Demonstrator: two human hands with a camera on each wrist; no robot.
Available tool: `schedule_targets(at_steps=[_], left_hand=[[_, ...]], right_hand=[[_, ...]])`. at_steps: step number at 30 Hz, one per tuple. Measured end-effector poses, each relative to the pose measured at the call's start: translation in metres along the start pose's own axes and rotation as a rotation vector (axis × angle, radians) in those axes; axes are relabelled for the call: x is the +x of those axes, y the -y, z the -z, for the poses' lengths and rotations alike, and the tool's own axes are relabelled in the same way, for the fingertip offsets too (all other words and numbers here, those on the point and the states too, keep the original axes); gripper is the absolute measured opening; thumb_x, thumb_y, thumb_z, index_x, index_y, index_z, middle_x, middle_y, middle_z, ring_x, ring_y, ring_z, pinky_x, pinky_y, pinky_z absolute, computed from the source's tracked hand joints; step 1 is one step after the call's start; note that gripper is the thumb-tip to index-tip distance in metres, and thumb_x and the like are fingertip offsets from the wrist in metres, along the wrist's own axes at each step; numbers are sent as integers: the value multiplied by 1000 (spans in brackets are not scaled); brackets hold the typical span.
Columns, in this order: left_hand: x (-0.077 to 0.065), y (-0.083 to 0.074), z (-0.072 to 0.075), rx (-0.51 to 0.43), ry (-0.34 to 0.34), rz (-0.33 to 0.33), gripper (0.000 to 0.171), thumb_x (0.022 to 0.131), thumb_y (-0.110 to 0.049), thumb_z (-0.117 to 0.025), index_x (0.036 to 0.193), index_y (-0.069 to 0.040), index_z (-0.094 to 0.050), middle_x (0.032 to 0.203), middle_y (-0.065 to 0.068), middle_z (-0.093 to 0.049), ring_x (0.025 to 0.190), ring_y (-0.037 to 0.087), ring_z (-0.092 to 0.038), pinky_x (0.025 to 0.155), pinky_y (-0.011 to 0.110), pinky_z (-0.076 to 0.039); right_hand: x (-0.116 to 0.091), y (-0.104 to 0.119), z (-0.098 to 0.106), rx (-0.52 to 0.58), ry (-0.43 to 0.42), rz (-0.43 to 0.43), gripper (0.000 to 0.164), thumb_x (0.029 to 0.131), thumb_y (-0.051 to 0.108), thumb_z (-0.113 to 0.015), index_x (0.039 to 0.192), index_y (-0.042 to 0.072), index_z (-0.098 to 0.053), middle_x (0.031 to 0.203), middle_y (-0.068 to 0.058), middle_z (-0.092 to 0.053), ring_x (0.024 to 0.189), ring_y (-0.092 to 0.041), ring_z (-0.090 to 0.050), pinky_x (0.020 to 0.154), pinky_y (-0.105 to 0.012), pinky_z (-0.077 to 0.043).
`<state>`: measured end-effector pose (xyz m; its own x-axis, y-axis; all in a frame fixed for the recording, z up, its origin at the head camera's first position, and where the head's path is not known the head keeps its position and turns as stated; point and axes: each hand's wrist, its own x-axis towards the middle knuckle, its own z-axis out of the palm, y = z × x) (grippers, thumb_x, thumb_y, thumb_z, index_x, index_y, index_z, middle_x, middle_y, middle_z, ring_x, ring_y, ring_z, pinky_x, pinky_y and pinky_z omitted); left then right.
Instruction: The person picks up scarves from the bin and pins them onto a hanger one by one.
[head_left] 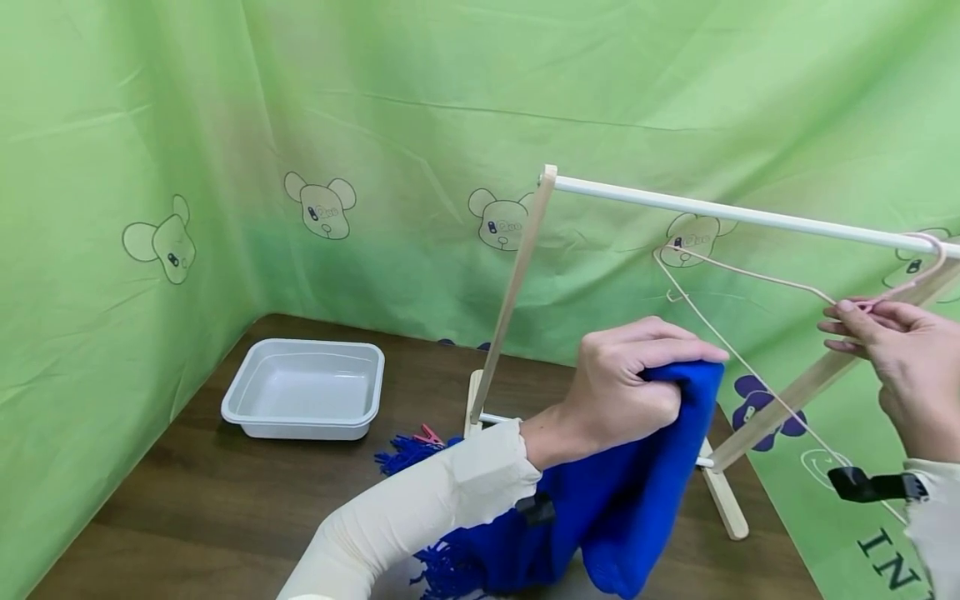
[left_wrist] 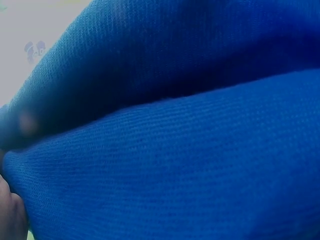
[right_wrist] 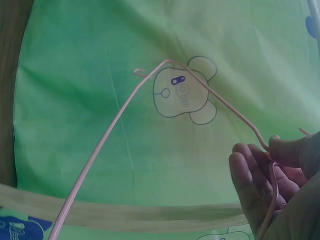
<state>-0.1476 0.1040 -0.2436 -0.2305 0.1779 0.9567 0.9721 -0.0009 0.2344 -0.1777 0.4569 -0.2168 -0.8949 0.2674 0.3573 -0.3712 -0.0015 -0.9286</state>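
Note:
My left hand (head_left: 626,392) grips a blue knitted scarf (head_left: 652,483) by its top edge, thumb below and fingers above. The scarf hangs down toward the table, its fringe (head_left: 450,567) spread at the lower left; in the left wrist view its folded cloth (left_wrist: 165,165) covers nearly everything. My right hand (head_left: 907,358) pinches a thin pink wire hanger (head_left: 750,273) near the base of its hook, also plain in the right wrist view, where the hanger (right_wrist: 100,145) angles away from the fingers. The hanger's hook stands at the rack's top bar; whether it rests on the bar I cannot tell.
A wooden drying rack (head_left: 513,292) with a white top bar (head_left: 712,212) stands on the brown table (head_left: 187,500). Back left is a white plastic basin (head_left: 300,429). A pink clothespin (head_left: 429,433) lies by the scarf's fringe. Green printed curtain (head_left: 412,125) surrounds the table.

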Motion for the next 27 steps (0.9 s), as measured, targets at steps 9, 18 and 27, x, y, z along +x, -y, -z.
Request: schedule_targets(at_steps=[9, 18, 27], left_hand=[[-1, 5, -10, -31, 5, -4, 42, 68, 6, -45, 92, -10, -75, 91, 0, -72, 89, -2, -63, 75, 1, -42], [-4, 5, -13, -13, 2, -10, 41, 67, 8, -47, 90, -9, -75, 90, 1, -72, 87, -1, -64, 76, 0, -41], [-8, 5, -4, 34, 0, 11, 41, 64, 10, -50, 90, -8, -75, 88, 1, -72, 85, 0, -63, 73, -1, -40]], right_hand=[[8, 2, 1, 13, 55, -58, 14, 81, 1, -64, 95, 2, -66, 82, -5, -73, 68, -17, -71, 55, -26, -54], [6, 7, -10, -39, 8, -111, 13, 80, 7, -67, 93, 4, -67, 78, -3, -73, 68, -13, -71, 59, -22, -54], [5, 12, -20, -30, 45, -50, 10, 82, 5, -65, 90, 1, -67, 77, -3, -73, 67, -12, -71, 56, -20, -53]])
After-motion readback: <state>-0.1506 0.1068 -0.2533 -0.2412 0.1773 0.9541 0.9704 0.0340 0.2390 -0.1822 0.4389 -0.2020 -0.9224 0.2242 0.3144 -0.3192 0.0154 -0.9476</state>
